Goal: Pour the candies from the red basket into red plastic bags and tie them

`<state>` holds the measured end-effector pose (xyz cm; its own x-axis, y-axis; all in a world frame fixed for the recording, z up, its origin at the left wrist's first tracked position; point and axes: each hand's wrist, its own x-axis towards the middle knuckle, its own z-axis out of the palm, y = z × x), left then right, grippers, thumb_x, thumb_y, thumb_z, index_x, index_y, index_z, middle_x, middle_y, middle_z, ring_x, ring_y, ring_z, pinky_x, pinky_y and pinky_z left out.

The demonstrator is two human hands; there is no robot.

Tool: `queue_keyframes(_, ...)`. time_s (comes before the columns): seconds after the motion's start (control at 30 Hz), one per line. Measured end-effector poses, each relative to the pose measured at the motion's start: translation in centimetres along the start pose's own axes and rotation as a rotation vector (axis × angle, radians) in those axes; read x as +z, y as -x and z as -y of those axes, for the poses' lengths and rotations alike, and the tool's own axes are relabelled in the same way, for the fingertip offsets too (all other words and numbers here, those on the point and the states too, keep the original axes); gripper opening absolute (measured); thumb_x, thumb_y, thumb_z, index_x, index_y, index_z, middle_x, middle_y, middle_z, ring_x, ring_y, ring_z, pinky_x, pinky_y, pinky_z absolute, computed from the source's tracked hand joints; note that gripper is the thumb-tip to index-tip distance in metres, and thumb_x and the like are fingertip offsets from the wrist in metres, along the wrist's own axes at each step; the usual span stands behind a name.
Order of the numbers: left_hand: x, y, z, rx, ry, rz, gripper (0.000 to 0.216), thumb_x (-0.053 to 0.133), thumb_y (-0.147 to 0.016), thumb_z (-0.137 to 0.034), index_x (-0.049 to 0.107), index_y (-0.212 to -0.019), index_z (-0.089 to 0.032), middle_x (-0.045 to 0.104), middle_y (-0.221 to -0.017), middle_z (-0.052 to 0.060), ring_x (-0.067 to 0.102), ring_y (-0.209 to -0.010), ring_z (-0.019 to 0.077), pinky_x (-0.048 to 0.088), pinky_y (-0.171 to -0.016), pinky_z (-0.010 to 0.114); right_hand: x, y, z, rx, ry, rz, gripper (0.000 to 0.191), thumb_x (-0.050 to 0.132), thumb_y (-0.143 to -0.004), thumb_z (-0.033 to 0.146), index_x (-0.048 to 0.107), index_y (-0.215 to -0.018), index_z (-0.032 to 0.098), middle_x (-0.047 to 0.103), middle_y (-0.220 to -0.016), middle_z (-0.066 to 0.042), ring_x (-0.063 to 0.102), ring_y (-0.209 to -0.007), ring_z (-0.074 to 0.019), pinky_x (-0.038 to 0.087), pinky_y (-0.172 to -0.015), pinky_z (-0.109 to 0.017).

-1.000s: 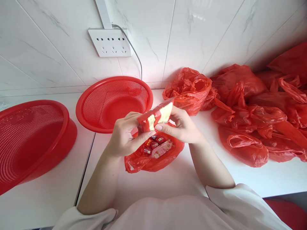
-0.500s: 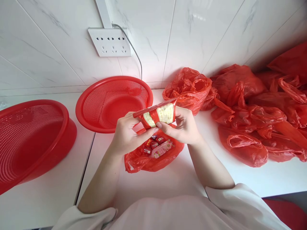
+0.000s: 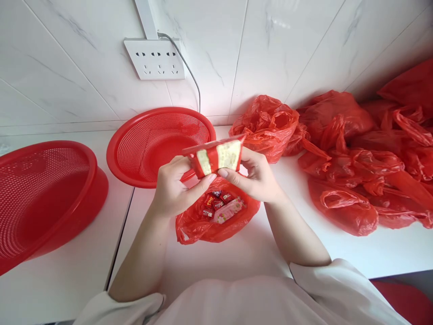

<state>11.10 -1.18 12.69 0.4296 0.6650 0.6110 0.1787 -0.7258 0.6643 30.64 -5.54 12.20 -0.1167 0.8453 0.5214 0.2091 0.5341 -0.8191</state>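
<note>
Between my two hands is a red snack packet [image 3: 214, 157] with pale yellow label panels, tilted so that one face turns toward me. My left hand [image 3: 176, 187] grips its left end, and my right hand [image 3: 255, 176] holds the right end; both thumbs press near the lower edge. Beneath them an open red plastic bag [image 3: 206, 232] rests on the white table. Inside it lie a pink packet [image 3: 230, 210] and several small dark red wrapped pieces [image 3: 216, 203]. The packet's far side and most of my fingers behind it are hidden.
Two red perforated baskets stand to the left: one at the back [image 3: 158, 178], another at the far left edge [image 3: 91, 198]. Several filled red plastic bags [image 3: 345, 180] pile up on the right. A white socket panel [image 3: 155, 59] with a grey cable [image 3: 191, 72] is on the tiled wall.
Both hands have shifted slightly left with the packet, which is now tilted a little differently. The bag beneath and the baskets have stayed in place.
</note>
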Motion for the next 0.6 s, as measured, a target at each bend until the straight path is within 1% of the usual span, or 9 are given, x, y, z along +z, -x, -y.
queue_keyframes(0.1, 0.08, -0.10, -0.12, 0.001, 0.005, 0.047, 0.018, 0.077, -0.074, -0.025, 0.071, -0.091, -0.023, 0.075, -0.092, 0.003, 0.069, -0.087, 0.0230, 0.055, -0.082, 0.039, -0.01, 0.04, -0.08, -0.010, 0.012, -0.005, 0.012, 0.068, -0.084, 0.026, 0.060, -0.079, 0.018, 0.055, -0.072, 0.001, 0.046, -0.065, -0.0116, 0.041, -0.059, -0.026)
queue_keyframes(0.2, 0.11, -0.10, -0.27, -0.017, 0.112, 0.054, 0.018, 0.075, -0.076, -0.025, 0.071, -0.094, -0.023, 0.074, -0.093, 0.003, 0.069, -0.088, 0.0227, 0.055, -0.081, 0.038, 0.06, 0.05, -0.05, -0.033, 0.031, -0.016, 0.015, 0.068, -0.082, 0.023, 0.056, -0.073, 0.018, 0.050, -0.069, 0.002, 0.042, -0.061, -0.0103, 0.037, -0.056, -0.025)
queue_keyframes(0.27, 0.10, -0.03, -0.30, -0.025, 0.140, 0.038, 0.015, 0.073, -0.079, -0.023, 0.071, -0.094, -0.022, 0.074, -0.090, 0.003, 0.069, -0.086, 0.0219, 0.056, -0.078, 0.037, 0.09, 0.05, 0.05, -0.058, 0.061, -0.014, 0.015, 0.068, -0.081, 0.022, 0.056, -0.073, 0.018, 0.051, -0.069, 0.002, 0.043, -0.061, -0.0103, 0.037, -0.056, -0.025)
queue_keyframes(0.37, 0.11, 0.13, -0.21, -0.027, 0.122, 0.033, 0.014, 0.072, -0.079, -0.021, 0.073, -0.093, -0.022, 0.074, -0.089, 0.004, 0.069, -0.085, 0.0220, 0.056, -0.078, 0.038, 0.03, 0.10, 0.19, -0.078, 0.099, -0.002, 0.013, 0.068, -0.080, 0.019, 0.057, -0.074, 0.018, 0.054, -0.071, 0.001, 0.046, -0.064, -0.0115, 0.040, -0.058, -0.026)
queue_keyframes(0.53, 0.25, 0.33, 0.05, -0.033, 0.175, 0.023, 0.017, 0.072, -0.080, -0.024, 0.073, -0.097, -0.024, 0.074, -0.094, 0.005, 0.069, -0.090, 0.0243, 0.056, -0.083, 0.043, -0.02, 0.37, 0.24, -0.085, 0.120, 0.018, 0.010, 0.068, -0.081, 0.020, 0.059, -0.077, 0.019, 0.055, -0.073, 0.000, 0.047, -0.064, -0.0126, 0.041, -0.059, -0.027)
queue_keyframes(0.6, 0.18, 0.31, 0.12, -0.034, 0.200, 0.029, 0.015, 0.071, -0.082, -0.026, 0.073, -0.097, -0.026, 0.074, -0.092, 0.003, 0.069, -0.089, 0.0236, 0.056, -0.081, 0.043, 0.06, 0.39, 0.29, -0.087, 0.113, 0.027, 0.009, 0.067, -0.082, 0.022, 0.059, -0.079, 0.019, 0.056, -0.073, 0.000, 0.048, -0.065, -0.0129, 0.042, -0.059, -0.028)
